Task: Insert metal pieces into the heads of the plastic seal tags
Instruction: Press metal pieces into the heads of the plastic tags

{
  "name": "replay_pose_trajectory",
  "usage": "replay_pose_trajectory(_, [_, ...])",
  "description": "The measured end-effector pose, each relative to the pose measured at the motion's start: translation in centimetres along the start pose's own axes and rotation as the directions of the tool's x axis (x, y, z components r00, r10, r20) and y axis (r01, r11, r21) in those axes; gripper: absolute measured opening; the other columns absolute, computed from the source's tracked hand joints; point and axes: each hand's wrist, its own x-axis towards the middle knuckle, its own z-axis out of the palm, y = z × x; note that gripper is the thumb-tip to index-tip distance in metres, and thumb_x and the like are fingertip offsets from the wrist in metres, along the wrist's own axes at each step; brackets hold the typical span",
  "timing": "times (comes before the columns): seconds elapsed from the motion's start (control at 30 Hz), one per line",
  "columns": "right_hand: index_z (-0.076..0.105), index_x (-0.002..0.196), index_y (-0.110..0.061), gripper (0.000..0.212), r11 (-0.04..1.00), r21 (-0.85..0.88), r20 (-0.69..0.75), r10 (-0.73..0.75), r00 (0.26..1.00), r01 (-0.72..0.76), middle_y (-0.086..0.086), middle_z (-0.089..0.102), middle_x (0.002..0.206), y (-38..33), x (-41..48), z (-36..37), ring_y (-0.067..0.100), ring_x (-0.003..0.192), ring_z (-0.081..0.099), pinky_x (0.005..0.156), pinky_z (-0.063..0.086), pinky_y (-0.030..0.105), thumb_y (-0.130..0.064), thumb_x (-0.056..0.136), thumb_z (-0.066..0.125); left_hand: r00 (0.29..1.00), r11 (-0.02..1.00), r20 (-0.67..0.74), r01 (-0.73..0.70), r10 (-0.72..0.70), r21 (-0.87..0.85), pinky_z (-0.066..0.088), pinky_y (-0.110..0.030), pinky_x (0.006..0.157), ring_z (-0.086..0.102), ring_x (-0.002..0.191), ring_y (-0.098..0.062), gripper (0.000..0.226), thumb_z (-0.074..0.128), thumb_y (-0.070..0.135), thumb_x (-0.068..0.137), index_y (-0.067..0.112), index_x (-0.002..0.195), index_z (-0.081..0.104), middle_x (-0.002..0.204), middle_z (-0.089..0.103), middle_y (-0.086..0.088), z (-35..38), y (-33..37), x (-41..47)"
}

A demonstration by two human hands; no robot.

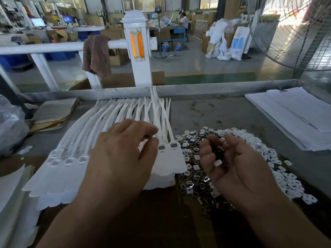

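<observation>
White seal tags [111, 111] fan across the bench [215, 111], left hand [121, 151] pinching one, right hand [232, 163] beside them cupped around metal pieces [218, 162].

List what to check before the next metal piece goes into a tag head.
1. Right hand stocked: ok, cupped round several pieces.
2. Pile of spare pieces beside the tags: ok.
3. Tags fanned in a row, heads toward the person: ok.
4. Empty heads left to fill: ok, those on the left look empty.
5. Left hand already pinching a piece: cannot tell, its fingertips hide it.
</observation>
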Motion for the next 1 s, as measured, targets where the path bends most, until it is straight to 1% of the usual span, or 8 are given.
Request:
replay_pose_trajectory(0.1, [0.066, 0.098, 0.011, 0.05, 0.995, 0.089, 0.063, -0.042, 0.997, 0.036, 0.029, 0.069, 0.1, -0.4, -0.6, 0.5, 0.04, 0.087, 0.073, 0.062, 0.061, 0.042, -0.037, 0.098, 0.053, 0.996, 0.994, -0.031, -0.091, 0.089, -0.064, 0.044, -0.019, 0.074, 0.051, 0.092, 0.002, 0.024, 0.049, 0.043, 0.091, 0.031, 0.105, 0.064, 0.098, 0.053, 0.024, 0.8, 1.4, 0.1])
replay_pose_trajectory(0.2, [0.063, 0.109, 0.015, 0.065, 0.998, 0.063, 0.122, -0.01, 0.992, 0.002, 0.036, 0.066, 0.11, -0.2, -1.1, 0.8, 0.046, 0.096, 0.07, 0.068, 0.061, 0.05, -0.048, 0.097, 0.052, 0.983, 0.976, -0.008, -0.184, 0.184, -0.118, 0.046, -0.024, 0.079, 0.053, 0.099, -0.005, 0.024, 0.051, 0.04, 0.09, 0.029, 0.105, 0.066, 0.106, 0.057, 0.014, 1.9, 3.0, 0.2])
replay_pose_trajectory(0.3, [0.068, 0.11, 0.014, 0.076, 0.999, -0.008, 0.237, 0.045, 0.97, -0.044, 0.031, 0.068, 0.114, -0.4, -1.6, 0.7, 0.035, 0.097, 0.072, 0.075, 0.061, 0.041, -0.056, 0.094, 0.046, 0.973, 0.97, 0.06, -0.217, 0.224, -0.107, 0.046, -0.036, 0.089, 0.051, 0.106, -0.012, 0.026, 0.051, 0.04, 0.09, 0.031, 0.108, 0.067, 0.112, 0.055, 0.011, 3.1, 4.1, 0.6])
replay_pose_trajectory(0.47, [0.073, 0.103, 0.011, 0.077, 0.996, -0.044, 0.317, 0.084, 0.945, -0.074, 0.021, 0.073, 0.098, -0.7, -1.6, 0.5, 0.021, 0.074, 0.073, 0.069, 0.06, 0.031, -0.059, 0.087, 0.043, 0.964, 0.983, 0.21, -0.177, 0.164, 0.04, 0.039, -0.04, 0.097, 0.044, 0.117, -0.015, 0.036, 0.039, 0.045, 0.09, 0.035, 0.114, 0.064, 0.126, 0.052, 0.009, 4.3, 5.1, 1.5])
replay_pose_trajectory(0.57, [0.073, 0.103, 0.011, 0.08, 0.996, -0.042, 0.32, 0.084, 0.944, -0.075, 0.022, 0.072, 0.099, -0.8, -1.5, 0.1, 0.022, 0.076, 0.073, 0.07, 0.06, 0.032, -0.061, 0.09, 0.04, 0.963, 0.983, 0.212, -0.176, 0.164, 0.041, 0.041, -0.041, 0.095, 0.046, 0.116, -0.015, 0.036, 0.041, 0.041, 0.09, 0.033, 0.114, 0.065, 0.125, 0.055, 0.009, 4.8, 5.4, 1.4])
replay_pose_trajectory(0.7, [0.069, 0.112, 0.011, 0.079, 0.996, -0.059, 0.337, 0.085, 0.938, -0.069, 0.023, 0.069, 0.111, -0.7, -1.2, -0.1, 0.027, 0.091, 0.071, 0.09, 0.058, 0.039, -0.06, 0.087, 0.045, 0.979, 0.991, 0.158, -0.13, 0.131, -0.02, 0.041, -0.034, 0.094, 0.048, 0.11, -0.01, 0.027, 0.048, 0.042, 0.087, 0.033, 0.105, 0.067, 0.117, 0.056, 0.012, 4.9, 5.0, 1.0])
replay_pose_trajectory(0.83, [0.068, 0.114, 0.01, 0.076, 0.995, -0.066, 0.346, 0.098, 0.933, -0.08, 0.023, 0.068, 0.11, -0.3, -1.2, -0.1, 0.029, 0.093, 0.07, 0.086, 0.059, 0.038, -0.058, 0.085, 0.048, 0.973, 0.988, 0.182, -0.15, 0.144, 0.022, 0.043, -0.036, 0.092, 0.049, 0.103, -0.01, 0.017, 0.054, 0.038, 0.091, 0.031, 0.094, 0.069, 0.11, 0.059, 0.013, 5.2, 4.7, 1.0])
replay_pose_trajectory(1.0, [0.066, 0.117, 0.01, 0.076, 0.995, -0.083, 0.286, 0.073, 0.956, -0.051, 0.026, 0.067, 0.118, -0.2, -1.2, 0.0, 0.031, 0.098, 0.069, 0.085, 0.059, 0.041, -0.057, 0.085, 0.049, 0.983, 0.992, 0.151, -0.093, 0.104, -0.083, 0.045, -0.04, 0.087, 0.052, 0.096, -0.012, 0.009, 0.059, 0.027, 0.089, 0.026, 0.082, 0.064, 0.098, 0.06, 0.011, 5.3, 4.8, 1.2])
